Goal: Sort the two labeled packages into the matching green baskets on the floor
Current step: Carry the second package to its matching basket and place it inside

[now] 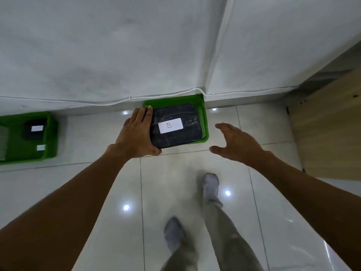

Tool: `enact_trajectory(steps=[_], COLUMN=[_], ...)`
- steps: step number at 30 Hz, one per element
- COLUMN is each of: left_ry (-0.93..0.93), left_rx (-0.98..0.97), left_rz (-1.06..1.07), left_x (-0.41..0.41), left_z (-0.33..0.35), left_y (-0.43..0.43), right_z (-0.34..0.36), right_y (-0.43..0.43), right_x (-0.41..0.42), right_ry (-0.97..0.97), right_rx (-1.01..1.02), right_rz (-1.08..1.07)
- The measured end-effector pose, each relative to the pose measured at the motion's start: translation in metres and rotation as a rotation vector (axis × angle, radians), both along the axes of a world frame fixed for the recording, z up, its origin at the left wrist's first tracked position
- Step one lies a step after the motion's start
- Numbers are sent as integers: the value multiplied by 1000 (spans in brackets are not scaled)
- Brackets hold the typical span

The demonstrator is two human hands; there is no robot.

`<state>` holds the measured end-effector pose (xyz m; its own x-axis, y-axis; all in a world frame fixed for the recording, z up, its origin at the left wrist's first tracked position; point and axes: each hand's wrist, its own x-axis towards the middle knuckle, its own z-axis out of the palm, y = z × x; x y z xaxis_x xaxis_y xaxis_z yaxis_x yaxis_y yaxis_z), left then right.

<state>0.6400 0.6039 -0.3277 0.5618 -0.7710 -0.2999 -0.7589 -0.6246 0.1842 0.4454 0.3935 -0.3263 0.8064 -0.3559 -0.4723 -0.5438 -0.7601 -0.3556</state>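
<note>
A black package (175, 116) with a white label reading "B" sits over a green basket (203, 122) against the wall, hiding most of the basket. My left hand (136, 133) grips the package's left edge, fingers over its far corner and thumb at its near corner. My right hand (236, 143) hovers to the right of the basket, fingers spread, holding nothing. A second green basket (49, 137) stands at the far left with a smaller black package (35, 129) bearing a white label inside; that label's letter is too blurred to read.
White wall with a thin cable runs behind the baskets. A wooden cabinet (328, 124) stands at the right. My legs and grey-socked feet (211, 188) are on the glossy white tile floor below the hands.
</note>
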Motion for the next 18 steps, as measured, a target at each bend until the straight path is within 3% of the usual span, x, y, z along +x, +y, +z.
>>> enact_trajectory(steps=[9,18], left_ry=[4,52], left_rx=[40,49], left_rz=[-106,-100], left_x=[74,107], left_z=[-256,-393], left_y=[-74,-127], right_z=[-239,-368], right_y=[-64,-93], right_x=[80,99], right_ry=[-139,-279], right_rx=[-122,-264], right_rz=[-36,-72])
